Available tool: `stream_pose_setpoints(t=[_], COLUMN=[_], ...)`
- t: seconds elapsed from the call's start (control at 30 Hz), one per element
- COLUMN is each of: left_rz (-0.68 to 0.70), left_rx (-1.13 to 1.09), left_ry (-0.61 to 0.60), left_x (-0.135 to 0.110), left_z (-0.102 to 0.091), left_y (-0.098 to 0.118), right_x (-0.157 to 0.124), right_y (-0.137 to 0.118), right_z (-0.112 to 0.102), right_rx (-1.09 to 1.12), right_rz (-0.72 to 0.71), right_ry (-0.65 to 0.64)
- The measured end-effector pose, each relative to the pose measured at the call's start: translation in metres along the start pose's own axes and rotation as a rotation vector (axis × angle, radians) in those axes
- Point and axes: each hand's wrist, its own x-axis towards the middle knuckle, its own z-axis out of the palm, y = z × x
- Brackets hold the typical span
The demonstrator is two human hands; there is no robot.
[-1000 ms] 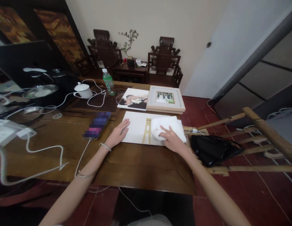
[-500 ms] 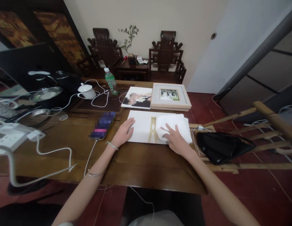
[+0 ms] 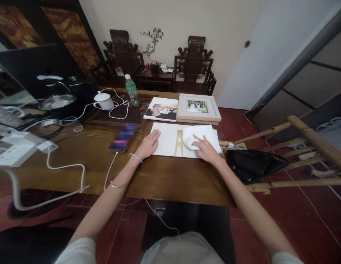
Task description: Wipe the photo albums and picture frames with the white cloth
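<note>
A brown wooden table (image 3: 170, 179) carries a flat white panel (image 3: 165, 141), a photo print (image 3: 164, 113) beside a pale-wood framed photograph (image 3: 198, 106), and a smartphone (image 3: 123, 137) (a white cable (image 3: 111, 165) meets its near end). A lidded white teacup (image 3: 104, 101) and green-labelled bottle (image 3: 132, 91) stand farther back; a white power strip (image 3: 14, 154) sits at left.

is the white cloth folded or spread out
Folded: the white cloth forms a thick, round-edged pad under the right hand.

"What's your head feed showing?"
"I'm seeing the right hand (image 3: 208, 149) pressing on a white cloth (image 3: 205, 132) over the white panel (image 3: 166, 139)."
"And the left hand (image 3: 148, 144)?"
"It's touching the panel's left edge; a phone (image 3: 123, 136) is lying nearby."
</note>
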Motion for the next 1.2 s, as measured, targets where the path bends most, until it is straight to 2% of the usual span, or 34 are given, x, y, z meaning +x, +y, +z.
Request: stream_pose_setpoints(t=[0.1, 0.2, 0.43, 0.53, 0.63, 0.83, 0.97, 1.07, 1.2], left_rz=[0.007, 0.024, 0.033, 0.033, 0.038, 0.051, 0.046, 0.034, 0.036], left_rx=[0.013, 0.03, 0.05, 0.054, 0.062, 0.058, 0.056, 0.069, 0.091], left_ry=[-0.002, -0.004, -0.004, -0.005, -0.007, -0.012, -0.01, -0.01, -0.009], left_x=[0.001, 0.002, 0.002, 0.002, 0.001, 0.001, 0.001, 0.0, 0.0], left_z=[0.0, 0.0, 0.0, -0.001, -0.003, -0.005, -0.005, -0.004, -0.003], left_y=[-0.001, -0.002, 0.0, 0.002, 0.004, 0.004, 0.004, 0.004, 0.007], right_x=[0.019, 0.017, -0.047, -0.061, -0.051, 0.004, 0.019, 0.004, -0.037], right_y=[0.007, 0.002, -0.035, -0.04, -0.03, 0.006, 0.008, -0.005, -0.03], right_z=[0.0, 0.003, 0.007, 0.005, 0.003, 0.004, 0.005, 0.007, 0.008], right_rx=[-0.034, -0.068, 0.009, 0.073, 0.075, -0.01, -0.034, -0.022, 0.002], right_rz=[0.032, 0.036, -0.093, -0.1, -0.097, 0.013, 0.039, 0.012, -0.084], right_ry=[0.021, 0.03, 0.007, -0.018, -0.002, 0.041, 0.037, 0.025, 0.013])
